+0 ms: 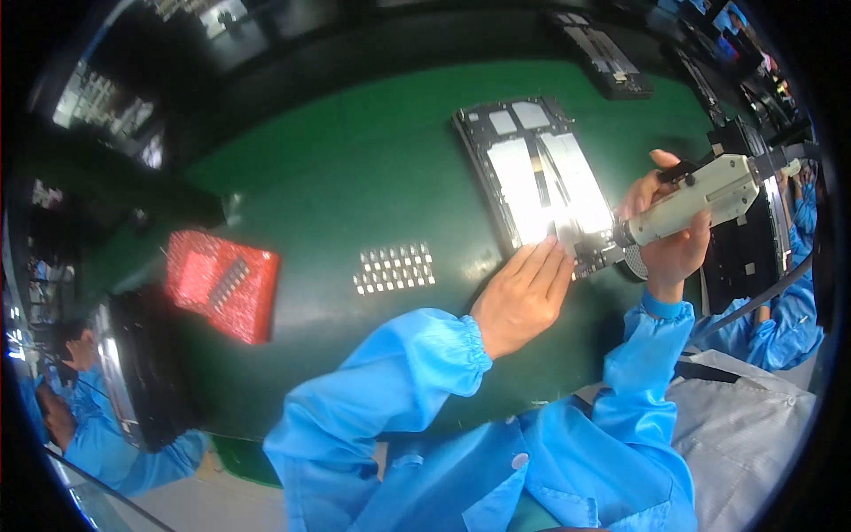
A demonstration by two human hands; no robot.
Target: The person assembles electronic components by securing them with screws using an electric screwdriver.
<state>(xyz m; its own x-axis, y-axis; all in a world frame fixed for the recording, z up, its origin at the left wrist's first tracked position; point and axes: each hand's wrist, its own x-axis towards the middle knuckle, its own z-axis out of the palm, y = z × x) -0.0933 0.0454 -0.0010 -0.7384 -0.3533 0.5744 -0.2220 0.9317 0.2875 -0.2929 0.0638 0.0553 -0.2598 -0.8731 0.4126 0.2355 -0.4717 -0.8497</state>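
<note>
A flat black electronic unit with silver-white panels lies slanted on the green table. My left hand rests on its near end, fingers stretched out together and lying flat, holding nothing that I can see. My right hand is closed round a pale electric screwdriver. The tool is tilted, its front end pointing at the unit's near right corner; its tip is hidden or too small to make out. A bright glare covers part of the unit just beyond my left fingertips.
Small pale parts lie in rows on the green table. Left of them is a red bubble-wrap pouch bearing a dark strip of parts. Similar units stand beyond. A dark cable hangs at right; co-workers' blue sleeves show.
</note>
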